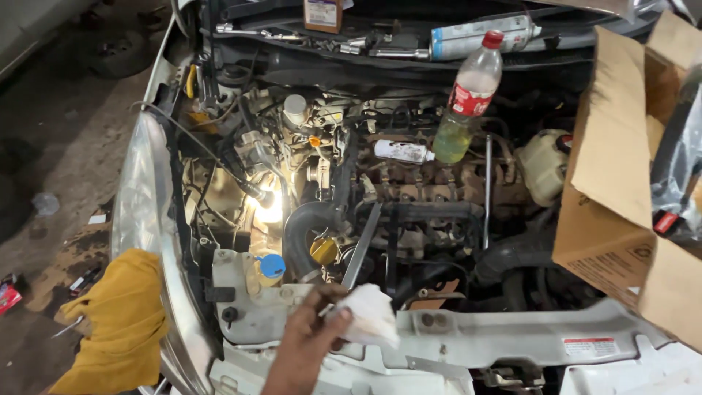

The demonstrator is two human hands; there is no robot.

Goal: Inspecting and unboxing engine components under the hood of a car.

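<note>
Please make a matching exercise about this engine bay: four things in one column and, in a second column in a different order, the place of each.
Things:
1. white cloth
2. plastic bottle
3. yellow rag
4. cardboard box

Places:
A. draped over the car's front corner, beside the headlight
B. standing upright on the engine, greenish liquid in its lower part
C. held in the hand at the front edge of the bay
D. resting on the right side of the bay, flaps open

Pairs: 1-C, 2-B, 3-A, 4-D
</note>
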